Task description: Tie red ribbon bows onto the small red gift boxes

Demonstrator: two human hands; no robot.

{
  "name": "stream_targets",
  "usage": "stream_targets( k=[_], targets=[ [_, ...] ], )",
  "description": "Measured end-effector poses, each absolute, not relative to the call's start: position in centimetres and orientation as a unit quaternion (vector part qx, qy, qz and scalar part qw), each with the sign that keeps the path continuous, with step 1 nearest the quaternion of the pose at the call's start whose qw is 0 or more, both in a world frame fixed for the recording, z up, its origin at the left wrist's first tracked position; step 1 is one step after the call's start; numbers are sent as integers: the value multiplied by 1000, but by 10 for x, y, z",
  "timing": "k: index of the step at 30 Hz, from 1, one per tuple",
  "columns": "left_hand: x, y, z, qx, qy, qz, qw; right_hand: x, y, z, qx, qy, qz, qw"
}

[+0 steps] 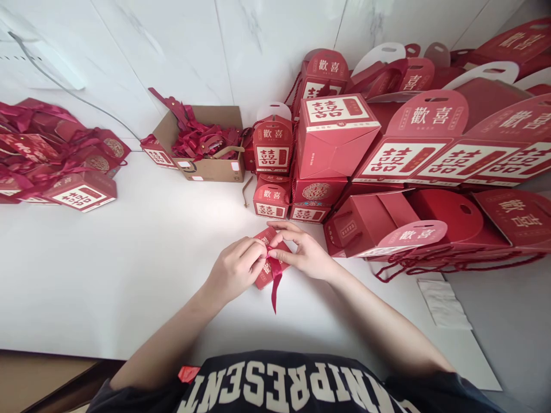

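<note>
A small red gift box (267,236) lies on the white table (129,269) in front of me. A dark red ribbon (275,281) runs across the box and hangs toward me. My left hand (236,269) is curled, its fingertips pinching the ribbon at the box's middle. My right hand (301,249) meets it from the other side, fingers pinched on the same ribbon and resting on the box. Most of the box is hidden under both hands.
A cardboard box of red ribbons (206,146) stands at the back. Stacked red gift boxes (336,137) fill the back right. More ribboned boxes (64,166) lie at the left. A white paper sheet (443,304) lies to the right.
</note>
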State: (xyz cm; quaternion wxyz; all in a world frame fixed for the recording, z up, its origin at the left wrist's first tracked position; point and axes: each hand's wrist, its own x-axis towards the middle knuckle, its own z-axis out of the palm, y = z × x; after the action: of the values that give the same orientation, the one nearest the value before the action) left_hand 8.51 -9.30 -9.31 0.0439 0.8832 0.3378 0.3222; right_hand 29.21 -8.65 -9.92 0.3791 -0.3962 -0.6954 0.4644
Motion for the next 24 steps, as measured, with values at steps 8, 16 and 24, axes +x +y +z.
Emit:
stream_targets(
  k=[8, 16, 24],
  targets=[
    [72, -111, -71, 831, 456, 316, 35, 291, -85, -99, -394, -657, 514, 386],
    [73, -121, -80, 753, 545, 331, 164, 291, -87, -98, -394, -665, 513, 373],
    [75, -119, -80, 719, 536, 349, 272, 297, -87, -94, -377, -680, 521, 352]
  ],
)
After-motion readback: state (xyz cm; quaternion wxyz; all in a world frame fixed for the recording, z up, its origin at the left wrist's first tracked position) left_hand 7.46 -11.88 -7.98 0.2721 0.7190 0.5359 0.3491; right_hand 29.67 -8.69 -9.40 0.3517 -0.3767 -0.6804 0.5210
